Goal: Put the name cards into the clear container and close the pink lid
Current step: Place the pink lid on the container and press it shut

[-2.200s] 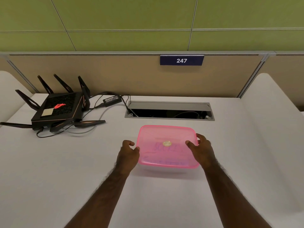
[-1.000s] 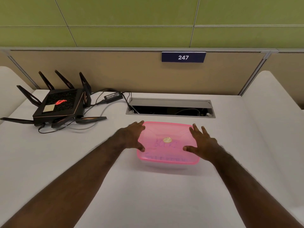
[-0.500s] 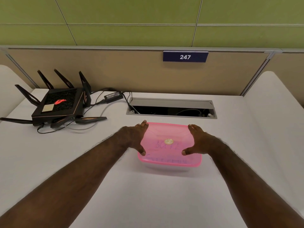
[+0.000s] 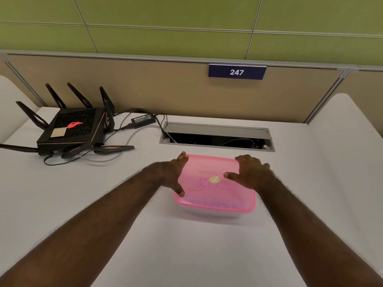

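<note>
We press our left hand (image 4: 173,175) and right hand (image 4: 249,172), both spread flat, on the pink lid (image 4: 215,195) (container (image 4: 213,214) on the table (image 4: 186,245)).

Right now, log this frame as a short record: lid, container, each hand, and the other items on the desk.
lid: pink lid sits on the clear container
left hand: left hand spread flat on lid's left edge
right hand: right hand spread flat on lid's right side
name cards: writing shows faintly through lid
other: black router, power adapter, cable hatch, sign 247
</note>
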Demonstrator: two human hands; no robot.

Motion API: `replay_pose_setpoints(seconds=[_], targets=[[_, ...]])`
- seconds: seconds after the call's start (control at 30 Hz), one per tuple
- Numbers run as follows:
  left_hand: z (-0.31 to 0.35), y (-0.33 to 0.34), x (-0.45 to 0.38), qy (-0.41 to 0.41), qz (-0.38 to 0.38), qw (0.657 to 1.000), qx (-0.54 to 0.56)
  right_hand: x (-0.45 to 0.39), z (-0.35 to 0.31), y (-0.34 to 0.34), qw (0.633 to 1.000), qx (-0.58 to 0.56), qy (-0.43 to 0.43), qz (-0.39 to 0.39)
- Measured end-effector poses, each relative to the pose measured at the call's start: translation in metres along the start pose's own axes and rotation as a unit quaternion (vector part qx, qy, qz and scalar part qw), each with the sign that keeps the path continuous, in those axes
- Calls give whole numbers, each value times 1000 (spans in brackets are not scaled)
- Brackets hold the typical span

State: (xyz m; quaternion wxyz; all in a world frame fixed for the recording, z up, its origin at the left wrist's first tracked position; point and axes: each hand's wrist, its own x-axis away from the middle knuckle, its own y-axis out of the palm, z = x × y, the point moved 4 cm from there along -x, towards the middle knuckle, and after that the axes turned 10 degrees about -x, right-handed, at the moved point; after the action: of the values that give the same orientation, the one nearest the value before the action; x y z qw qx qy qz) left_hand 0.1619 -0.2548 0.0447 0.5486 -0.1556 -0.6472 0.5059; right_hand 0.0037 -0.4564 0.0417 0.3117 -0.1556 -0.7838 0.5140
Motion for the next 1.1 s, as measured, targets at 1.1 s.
replay_pose_setpoints(seconds=[1.1], targets=[[-25,27,-40,-289,103,664,682,-93,-124,30,976,-178,-25,-122]])
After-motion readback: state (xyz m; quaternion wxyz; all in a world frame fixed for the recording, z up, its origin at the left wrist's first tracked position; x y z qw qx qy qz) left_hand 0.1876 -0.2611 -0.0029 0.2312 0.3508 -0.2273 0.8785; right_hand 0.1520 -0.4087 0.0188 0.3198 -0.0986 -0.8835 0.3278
